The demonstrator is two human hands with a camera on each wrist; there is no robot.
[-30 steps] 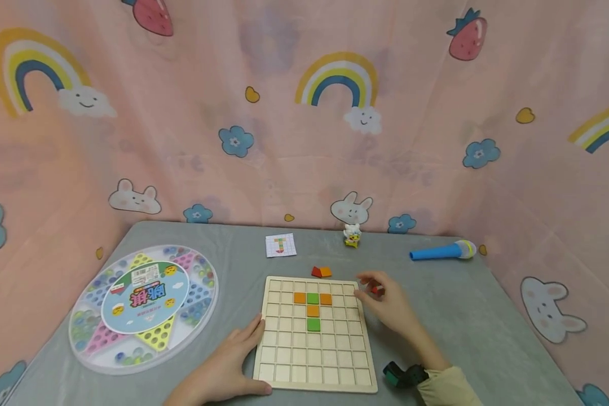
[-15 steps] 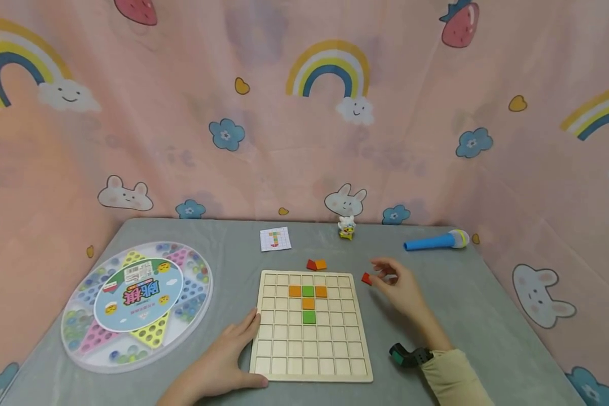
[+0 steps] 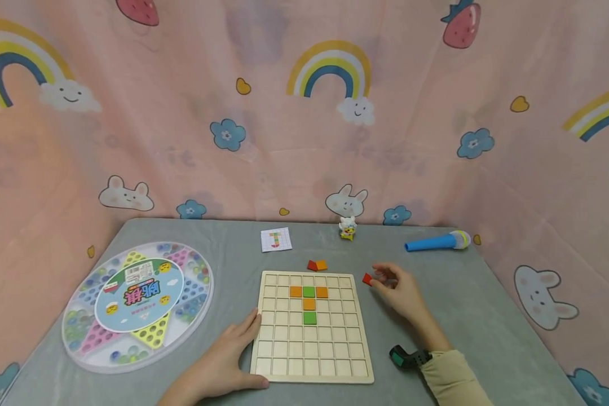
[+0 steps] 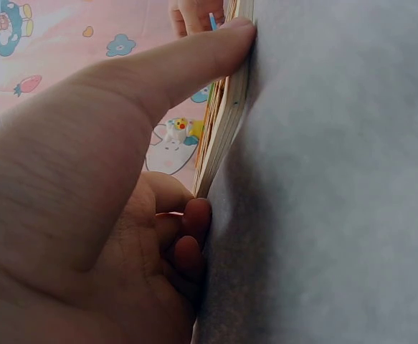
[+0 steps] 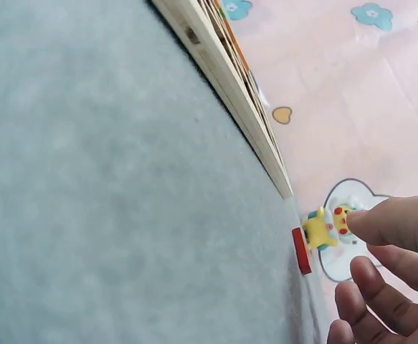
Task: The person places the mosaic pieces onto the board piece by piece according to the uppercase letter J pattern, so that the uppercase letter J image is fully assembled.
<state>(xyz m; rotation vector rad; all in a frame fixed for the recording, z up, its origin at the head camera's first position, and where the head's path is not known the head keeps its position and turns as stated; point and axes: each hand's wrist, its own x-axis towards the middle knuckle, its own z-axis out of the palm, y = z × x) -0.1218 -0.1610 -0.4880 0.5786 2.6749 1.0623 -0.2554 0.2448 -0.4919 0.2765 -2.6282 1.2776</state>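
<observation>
A square wooden grid board lies in the middle of the table, with several orange and green tiles, among them a green tile, set in a T shape. My left hand rests along its left edge, thumb at the near corner, seen closely in the left wrist view. Off the board's far right corner lies a red piece. My right hand hovers beside it, fingers loosely bent; the right wrist view shows a gap between thumb and red piece. Another red piece touches an orange piece behind the board.
A round Chinese checkers set with marbles lies on the left. A pattern card, a small figurine and a blue toy microphone stand or lie along the back. A pink printed curtain surrounds the table.
My right hand has drawn away from the board's far right corner, to the right. The red piece, earlier partly hidden by that hand, now lies exposed left of the thumb. The head view has shifted slightly.
</observation>
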